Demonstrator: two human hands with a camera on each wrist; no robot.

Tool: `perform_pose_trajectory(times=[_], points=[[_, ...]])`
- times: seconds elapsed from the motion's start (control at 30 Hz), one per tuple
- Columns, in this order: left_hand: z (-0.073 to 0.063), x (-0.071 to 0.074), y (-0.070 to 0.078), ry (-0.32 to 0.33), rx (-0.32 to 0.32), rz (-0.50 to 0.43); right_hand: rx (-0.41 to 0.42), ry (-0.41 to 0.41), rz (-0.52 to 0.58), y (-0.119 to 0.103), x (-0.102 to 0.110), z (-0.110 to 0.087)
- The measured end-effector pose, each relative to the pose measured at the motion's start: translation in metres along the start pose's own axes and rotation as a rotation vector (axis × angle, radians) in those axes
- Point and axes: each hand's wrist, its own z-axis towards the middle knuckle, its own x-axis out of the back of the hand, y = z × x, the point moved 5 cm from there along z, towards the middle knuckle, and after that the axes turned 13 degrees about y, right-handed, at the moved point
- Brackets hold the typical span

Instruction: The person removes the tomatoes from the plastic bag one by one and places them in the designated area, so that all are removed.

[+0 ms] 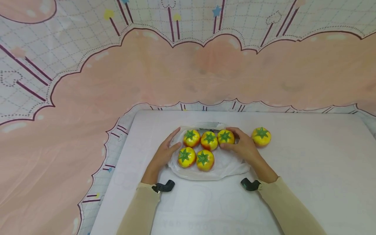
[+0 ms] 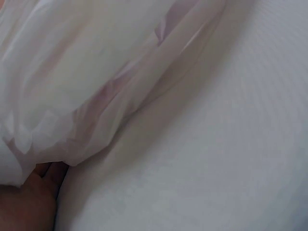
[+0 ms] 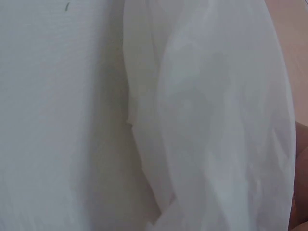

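Observation:
A white plastic bag lies spread on the table with several round yellow-and-red fruits, each topped by a green star-shaped leaf, on it. My right hand grips the back-right fruit, thumb at its near side and fingers curled over its far side. On the other side, my left hand rests at the bag's left edge, fingers extended and thumb pointing toward the front-left fruit. Beside it sit the front-right fruit, the back-left fruit and the back-middle fruit. Bag plastic covers much of the left wrist view.
One more matching fruit stands on the white table, off the bag and just right of my right hand. A patterned cloth hangs behind the table's far edge. Dark bands with small devices sit on both wrists.

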Motion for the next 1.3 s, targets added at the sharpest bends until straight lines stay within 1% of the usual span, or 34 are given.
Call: perform_pose_trajectory(times=[0.3,0.43,0.8,0.97,1.13,1.3], points=[[0.001,0.000,-0.003,0.007,0.016,0.017,0.001,-0.002,-0.001,-0.003,0.002,-0.002],[0.001,0.000,-0.003,0.011,0.021,0.029,-0.003,0.002,0.005,-0.005,0.007,-0.004],[-0.001,-0.001,-0.001,0.006,0.030,0.012,-0.019,-0.007,0.050,-0.015,0.019,-0.013],[-0.001,0.000,-0.001,0.008,0.036,0.013,-0.020,-0.006,0.053,-0.018,0.024,-0.016],[-0.001,0.000,-0.001,0.011,0.036,0.025,-0.015,-0.007,0.052,-0.021,0.029,-0.022],[0.000,0.000,-0.002,0.008,0.034,0.029,0.003,-0.003,0.078,-0.024,0.037,-0.026]])
